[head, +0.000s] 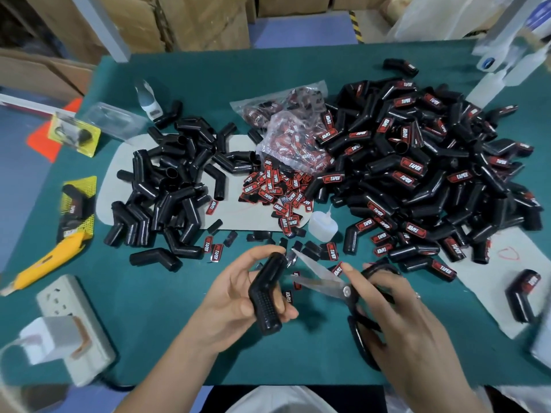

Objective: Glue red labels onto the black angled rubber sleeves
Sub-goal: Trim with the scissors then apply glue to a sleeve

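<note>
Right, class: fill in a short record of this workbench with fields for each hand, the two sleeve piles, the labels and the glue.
left hand: grips one unlabelled black sleeve
right hand: holds open scissors
unlabelled pile: left of the table
labelled pile: right
loose labels: between piles
glue bottle: upright, near labels

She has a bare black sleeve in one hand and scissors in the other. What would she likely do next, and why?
Probably bring the scissors to the sleeve to trim its upper end. The right hand holds them with blades open and tips pointing at that end, while the left hand grips the sleeve, which shows no red label. Gluing likely comes after; the glue bottle stands untouched.
</note>
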Motion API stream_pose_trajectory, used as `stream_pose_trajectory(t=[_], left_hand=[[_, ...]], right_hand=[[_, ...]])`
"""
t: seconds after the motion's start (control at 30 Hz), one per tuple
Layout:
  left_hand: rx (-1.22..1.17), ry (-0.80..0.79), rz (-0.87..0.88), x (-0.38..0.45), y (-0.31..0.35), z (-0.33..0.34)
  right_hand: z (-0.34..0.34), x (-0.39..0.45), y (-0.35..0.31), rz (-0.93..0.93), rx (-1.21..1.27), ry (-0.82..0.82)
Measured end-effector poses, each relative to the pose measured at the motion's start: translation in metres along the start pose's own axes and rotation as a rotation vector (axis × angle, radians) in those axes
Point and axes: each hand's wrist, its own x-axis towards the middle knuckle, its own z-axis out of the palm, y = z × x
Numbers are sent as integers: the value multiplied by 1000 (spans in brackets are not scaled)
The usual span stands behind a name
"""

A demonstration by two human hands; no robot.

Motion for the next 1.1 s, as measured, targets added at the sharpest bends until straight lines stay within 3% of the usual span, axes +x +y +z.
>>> stream_pose_trajectory(t=[0.2, 0.77, 1.1], left_hand=[[28, 36, 49, -6, 5, 6], [113, 60, 25, -5, 15, 7], [-51, 62, 24, 3, 15, 5]], right_hand=[[8, 8, -1, -151, -85, 119], [-4, 14, -5, -194, -99, 85], [-10, 24, 0, -240, -240, 53]])
